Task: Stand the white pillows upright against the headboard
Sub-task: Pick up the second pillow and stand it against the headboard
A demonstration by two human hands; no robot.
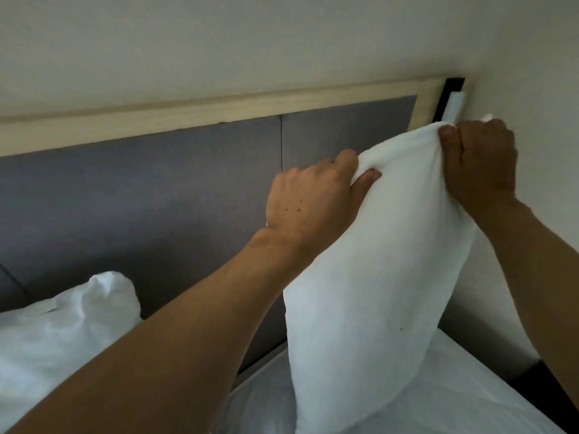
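Observation:
A white pillow [372, 277] stands upright on the bed at the right, close to the grey padded headboard [156, 208]. My left hand [313, 198] pinches its top left corner. My right hand [482, 158] grips its top right corner, near the headboard's wooden frame [188, 111]. A second white pillow [62, 333] lies slumped at the lower left against the headboard, partly behind my left forearm.
The white sheet [454, 386] covers the mattress under the pillow. A pale wall [282, 42] rises above the headboard, and a side wall [532, 73] closes in on the right. A dark gap with a white fitting [452, 104] sits at the headboard's right end.

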